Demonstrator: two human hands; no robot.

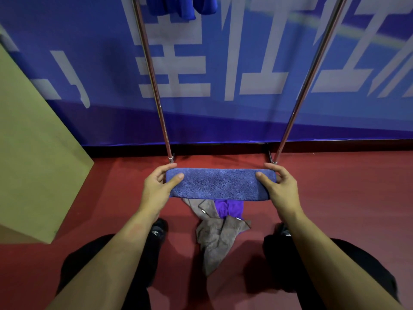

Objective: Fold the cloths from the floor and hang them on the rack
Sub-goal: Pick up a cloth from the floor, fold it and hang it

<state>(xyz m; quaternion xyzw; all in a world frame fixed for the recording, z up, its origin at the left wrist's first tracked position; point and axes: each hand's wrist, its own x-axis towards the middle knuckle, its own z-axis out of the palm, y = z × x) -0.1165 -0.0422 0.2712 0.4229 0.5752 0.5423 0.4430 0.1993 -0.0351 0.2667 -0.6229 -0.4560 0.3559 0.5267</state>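
Holding a folded blue cloth (218, 184) flat by both ends.
Left hand (159, 186) and right hand (280, 186) pinch it, thumbs on top; next, lift it onto the rack (154, 86).

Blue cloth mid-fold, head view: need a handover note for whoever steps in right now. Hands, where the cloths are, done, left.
Left hand grips the left end of the folded blue cloth; right hand grips its right end. The cloth is a narrow strip held level in the air, in front of the rack uprights.
Done: this cloth looks folded; blue fabric already hangs at the top edge of the view.
On the floor between the feet: a brown cloth and a purple cloth, both crumpled.
Left: hang the held cloth, then fold and hang those two.
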